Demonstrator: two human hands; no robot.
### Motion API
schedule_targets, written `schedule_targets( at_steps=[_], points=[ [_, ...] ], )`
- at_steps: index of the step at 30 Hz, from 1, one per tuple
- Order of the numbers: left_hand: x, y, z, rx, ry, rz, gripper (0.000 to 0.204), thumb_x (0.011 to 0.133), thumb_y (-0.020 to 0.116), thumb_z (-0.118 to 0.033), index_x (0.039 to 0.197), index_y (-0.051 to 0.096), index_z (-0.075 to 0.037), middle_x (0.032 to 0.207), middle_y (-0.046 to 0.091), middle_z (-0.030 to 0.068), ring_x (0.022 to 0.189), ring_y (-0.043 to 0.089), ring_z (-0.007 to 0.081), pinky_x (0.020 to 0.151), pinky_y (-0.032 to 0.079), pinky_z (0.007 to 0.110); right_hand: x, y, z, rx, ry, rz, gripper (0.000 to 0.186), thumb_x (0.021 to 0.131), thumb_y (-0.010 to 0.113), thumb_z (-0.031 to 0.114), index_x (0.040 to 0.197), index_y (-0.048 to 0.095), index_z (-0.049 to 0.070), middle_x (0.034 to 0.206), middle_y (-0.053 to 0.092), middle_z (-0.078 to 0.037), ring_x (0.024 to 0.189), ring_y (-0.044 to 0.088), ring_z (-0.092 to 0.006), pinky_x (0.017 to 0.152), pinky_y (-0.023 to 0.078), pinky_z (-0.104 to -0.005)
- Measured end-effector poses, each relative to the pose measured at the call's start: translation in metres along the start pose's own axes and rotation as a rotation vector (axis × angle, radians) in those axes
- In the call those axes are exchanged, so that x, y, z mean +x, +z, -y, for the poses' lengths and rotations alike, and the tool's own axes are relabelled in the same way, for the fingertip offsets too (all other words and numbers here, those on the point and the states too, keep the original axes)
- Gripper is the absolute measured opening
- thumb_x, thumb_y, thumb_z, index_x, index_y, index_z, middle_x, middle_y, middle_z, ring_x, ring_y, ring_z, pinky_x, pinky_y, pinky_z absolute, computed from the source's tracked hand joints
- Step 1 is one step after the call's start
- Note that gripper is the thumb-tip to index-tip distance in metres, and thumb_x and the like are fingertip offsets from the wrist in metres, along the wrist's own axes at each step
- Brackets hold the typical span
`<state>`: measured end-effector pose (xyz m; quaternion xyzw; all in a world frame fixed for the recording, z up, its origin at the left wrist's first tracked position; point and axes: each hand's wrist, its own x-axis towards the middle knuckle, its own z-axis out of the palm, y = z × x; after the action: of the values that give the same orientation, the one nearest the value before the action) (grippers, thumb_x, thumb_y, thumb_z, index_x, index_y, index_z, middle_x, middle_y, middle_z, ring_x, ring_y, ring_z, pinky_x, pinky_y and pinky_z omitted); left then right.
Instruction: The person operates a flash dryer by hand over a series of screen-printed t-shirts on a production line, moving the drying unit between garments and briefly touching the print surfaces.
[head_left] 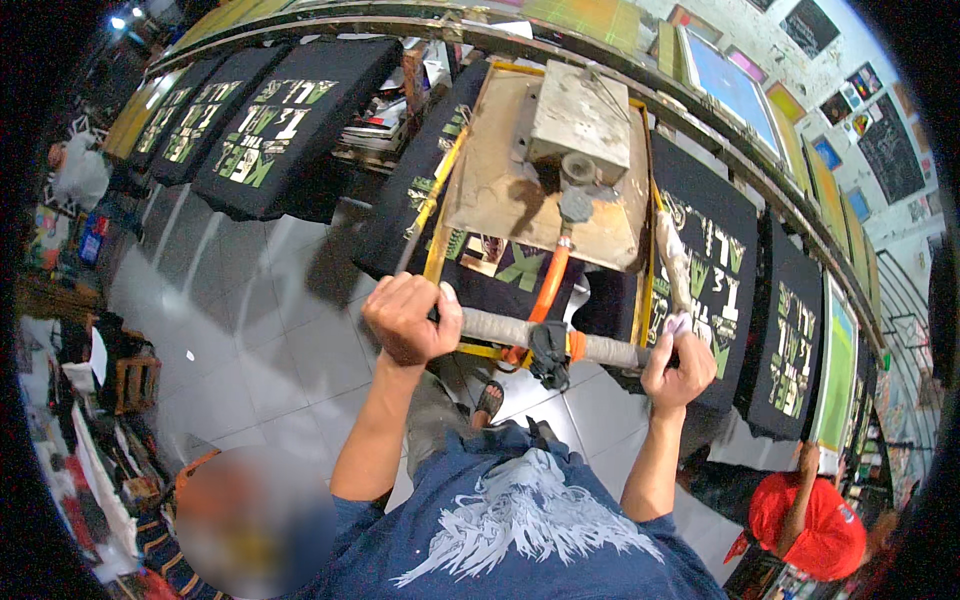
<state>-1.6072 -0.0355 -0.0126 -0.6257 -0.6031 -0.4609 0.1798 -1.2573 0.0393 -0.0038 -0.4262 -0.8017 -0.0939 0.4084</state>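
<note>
My left hand (410,322) is closed around the left end of a tape-wrapped crossbar (490,322). My right hand (676,362) is closed around its right end, below a pale wrapped rod (670,250). The bar joins a yellow-framed device with a stained square plate (480,190), a metal box (578,110) on top and an orange handle or tube (550,285) running toward me. A black bundle (548,355) hangs at the bar's middle. Under and beside the plate lie black shirts (705,280) with green and white print, stretched on boards.
More printed shirts (260,130) line the long rail (752,172) on both sides, with screens (730,85) behind. A tiled floor (270,340) lies below. A co-worker in red (805,530) is at lower right beside a green screen (835,380). A blurred patch covers the lower left.
</note>
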Motion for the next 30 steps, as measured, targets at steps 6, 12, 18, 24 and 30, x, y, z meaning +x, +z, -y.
schedule_targets(
  at_steps=[6,12,18,24,30],
  points=[
    [-0.006,0.011,0.001,-0.018,0.003,-0.041,0.031,0.086,0.058,-0.011,0.06,0.042,-0.006,0.057,0.042,0.013,0.051,0.045,0.0335,0.051,0.034,0.045,0.005,0.002,0.0,0.104,-0.022,-0.124,0.022,0.076,0.072,0.007,0.065,0.053,0.007,0.058,0.048,-0.009,0.048,0.048,-0.0283,0.049,0.038,-0.0399],
    [-0.011,0.015,0.005,0.022,-0.004,-0.053,0.035,0.09,0.054,-0.012,0.06,0.038,-0.004,0.057,0.038,0.0149,0.053,0.043,0.0361,0.052,0.033,0.048,-0.006,0.007,0.008,0.139,0.137,-0.247,0.014,0.083,0.073,0.018,0.088,0.067,0.006,0.083,0.065,-0.012,0.075,0.064,-0.0299,0.068,0.048,-0.0409],
    [-0.008,0.01,0.003,0.054,-0.075,-0.038,0.034,0.092,0.053,-0.013,0.06,0.044,-0.004,0.057,0.044,0.0167,0.055,0.046,0.0369,0.053,0.033,0.049,-0.079,0.007,-0.035,0.133,0.349,-0.277,0.078,0.099,0.047,0.066,0.144,0.051,0.003,0.144,0.05,-0.025,0.134,0.046,-0.0437,0.113,0.033,-0.0548],
    [-0.005,0.009,-0.006,0.022,-0.095,-0.015,0.035,0.093,0.052,-0.013,0.061,0.044,-0.002,0.058,0.043,0.0161,0.054,0.045,0.0364,0.053,0.032,0.048,-0.142,0.009,-0.071,-0.376,0.682,0.354,0.082,0.096,0.059,0.063,0.154,0.046,0.006,0.165,0.016,-0.034,0.154,0.01,-0.0522,0.123,0.012,-0.0627],
    [-0.005,0.011,-0.006,0.018,-0.079,-0.023,0.036,0.095,0.053,-0.013,0.062,0.044,-0.001,0.059,0.042,0.0162,0.054,0.044,0.0358,0.052,0.031,0.048,-0.155,0.014,-0.077,-0.396,0.602,0.402,0.076,0.097,0.055,0.064,0.153,0.05,0.013,0.166,0.016,-0.033,0.154,0.011,-0.0521,0.123,0.012,-0.0645]
  ],
)
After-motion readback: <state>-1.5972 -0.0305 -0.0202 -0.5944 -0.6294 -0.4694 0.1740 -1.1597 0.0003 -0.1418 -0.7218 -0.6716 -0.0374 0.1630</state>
